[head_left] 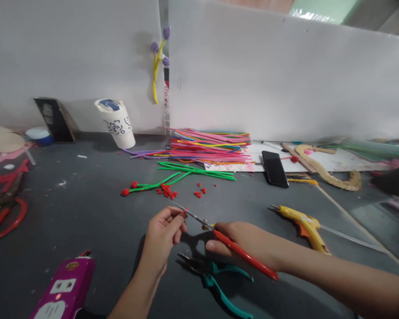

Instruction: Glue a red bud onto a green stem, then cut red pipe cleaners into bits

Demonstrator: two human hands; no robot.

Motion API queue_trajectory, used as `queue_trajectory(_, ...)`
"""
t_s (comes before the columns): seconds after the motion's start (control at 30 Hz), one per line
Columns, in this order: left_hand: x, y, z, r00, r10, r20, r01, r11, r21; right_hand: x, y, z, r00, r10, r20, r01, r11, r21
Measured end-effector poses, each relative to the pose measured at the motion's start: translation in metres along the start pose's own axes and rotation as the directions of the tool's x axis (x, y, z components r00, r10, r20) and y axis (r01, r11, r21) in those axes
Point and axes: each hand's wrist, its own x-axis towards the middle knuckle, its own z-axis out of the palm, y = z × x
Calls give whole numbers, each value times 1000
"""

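My right hand (249, 243) grips red-handled scissors (219, 235), their blades pointing left toward my left hand. My left hand (162, 232) is closed in a pinch on a tiny red piece right at the blade tips. Both hands hover over the grey table (86, 208). Just beyond them lie small red scraps (168, 190) and green pipe-cleaner stems with red tips (146, 185). Teal-handled pliers (216, 279) lie under my hands.
A yellow glue gun (304, 226) lies at the right and a black phone (274, 168) behind it. A pile of coloured pipe cleaners (209, 144) rests by the white wall, next to a white cup (116, 122). A pink power strip (64, 290) sits near left; red-handled scissors (3, 208) lie at far left.
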Motion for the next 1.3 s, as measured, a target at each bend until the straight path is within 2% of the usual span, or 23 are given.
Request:
queue_trajectory(0.23, 1, -2, -2, 1000, -5, 11, 5, 1000, 0, 7, 4, 7, 999, -27, -42, 28, 999, 29)
queue_trajectory(0.43, 3, -4, -4, 997, -25, 67, 29, 998, -61, 7, 6, 6, 999, -42, -7, 43, 996, 80)
queue_trajectory(0.7, 2, -3, -2, 999, 19, -25, -18, 999, 40, 6, -1, 3, 1000, 4, -3, -5, 998, -56)
queue_trajectory(0.97, 2, -3, -3, 1000, 15, -11, -15, 998, 54, 7, 0, 1, 999, -38, 17, 39, 999, -24)
queue_trajectory(1.3, 7, -8, -4, 999, -47, 13, 47, 999, -7, 13, -6, 4, 999, 11, 42, -11, 1000, 6)
